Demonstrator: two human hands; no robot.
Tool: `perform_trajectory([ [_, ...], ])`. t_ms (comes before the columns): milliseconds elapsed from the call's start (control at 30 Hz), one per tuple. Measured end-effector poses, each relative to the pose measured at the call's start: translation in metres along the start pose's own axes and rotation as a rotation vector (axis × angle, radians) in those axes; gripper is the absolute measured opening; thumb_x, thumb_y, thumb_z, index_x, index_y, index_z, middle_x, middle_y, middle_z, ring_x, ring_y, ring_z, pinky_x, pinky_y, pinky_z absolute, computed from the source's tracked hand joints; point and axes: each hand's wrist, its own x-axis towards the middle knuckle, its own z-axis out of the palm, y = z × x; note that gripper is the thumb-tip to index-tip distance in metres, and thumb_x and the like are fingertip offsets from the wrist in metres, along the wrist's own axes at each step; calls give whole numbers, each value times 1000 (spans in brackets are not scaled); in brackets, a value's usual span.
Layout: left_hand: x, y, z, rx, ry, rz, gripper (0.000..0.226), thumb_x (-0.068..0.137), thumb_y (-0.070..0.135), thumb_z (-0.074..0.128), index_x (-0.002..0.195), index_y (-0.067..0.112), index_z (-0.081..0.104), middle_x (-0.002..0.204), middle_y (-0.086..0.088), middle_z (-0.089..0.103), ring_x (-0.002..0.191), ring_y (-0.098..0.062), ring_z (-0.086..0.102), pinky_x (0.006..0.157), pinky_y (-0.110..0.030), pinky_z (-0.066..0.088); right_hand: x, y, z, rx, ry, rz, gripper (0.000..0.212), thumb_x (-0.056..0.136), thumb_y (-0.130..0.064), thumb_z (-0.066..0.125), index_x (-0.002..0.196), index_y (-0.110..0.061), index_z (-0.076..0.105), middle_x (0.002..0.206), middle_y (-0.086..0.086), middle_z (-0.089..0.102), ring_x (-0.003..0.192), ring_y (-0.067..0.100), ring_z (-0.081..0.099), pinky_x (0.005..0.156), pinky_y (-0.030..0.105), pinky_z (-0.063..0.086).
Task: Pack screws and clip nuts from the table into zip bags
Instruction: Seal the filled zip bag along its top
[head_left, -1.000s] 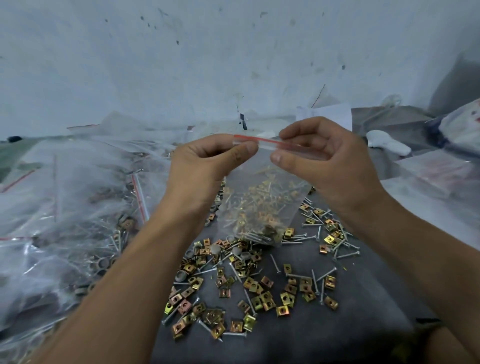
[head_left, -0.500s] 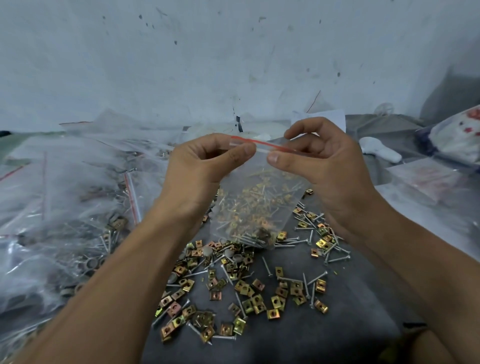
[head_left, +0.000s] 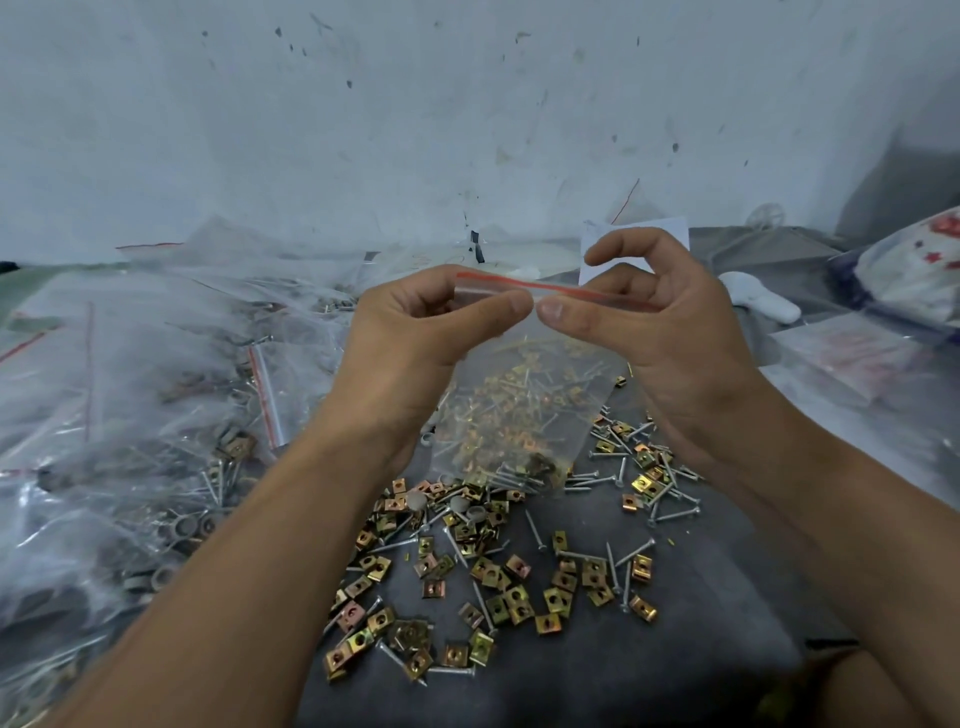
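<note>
You are pinching the zip bag (head_left: 519, 410) at its red seal strip with your left hand (head_left: 415, 332) and right hand (head_left: 660, 322), above the loose screws and clip nuts (head_left: 488, 566); any unpressed stretch is risking spilling its contents

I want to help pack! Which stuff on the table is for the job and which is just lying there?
For the job:
- zip bag, pinched by left hand and right hand
- loose screws
- clip nuts

Just lying about:
- white paper
- white plastic thing
- round grey caps
</note>
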Motion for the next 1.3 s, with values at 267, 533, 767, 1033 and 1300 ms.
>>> perform_trajectory([
  [267, 4, 1, -12, -6, 56, -37, 12, 77, 25, 87, 83, 15, 85, 79, -4, 74, 78, -16, 59, 73, -36, 38, 4, -7, -13, 58, -1, -18, 51, 63, -17, 93, 101, -17, 60, 79, 3, 76, 78, 19, 74, 82, 31, 60],
  [533, 4, 1, -22, 17, 33, -52, 27, 75, 32, 87, 89, 10, 85, 84, -8, 74, 85, -18, 62, 81, -40, 40, 4, -8, -31, 80, 15, 26, 52, 57, -26, 98, 97, -16, 65, 97, 21, 78, 96, 31, 77, 91, 34, 59],
  [767, 4, 1, -39, 6, -70, -123, 26, 92, 36, 68, 98, 20, 87, 107, -9, 81, 109, -27, 73, 95, -48, 46, 0, -5, -25, 130, 24, 39, 53, 58, -29, 94, 97, -14, 62, 98, 18, 78, 99, 29, 77, 87, 27, 58],
  [1033, 2, -4, -26, -14, -31, -120, 34, 69, 40, 92, 95, 19, 86, 87, -5, 79, 81, -18, 71, 75, -36, 51, 0, -1, -9, 136, 74, 18, 43, 68, -17, 86, 102, -13, 60, 93, 13, 79, 93, 24, 77, 85, 28, 59],
  [1300, 1, -5, -16, 30, 43, -58, 29, 68, 35, 91, 89, 15, 86, 82, -13, 80, 71, -16, 72, 65, -24, 53, -4, 1, 1, 30, 17, 43, 41, 77, -6, 84, 112, -10, 63, 93, 9, 79, 82, 15, 70, 79, 29, 59],
])
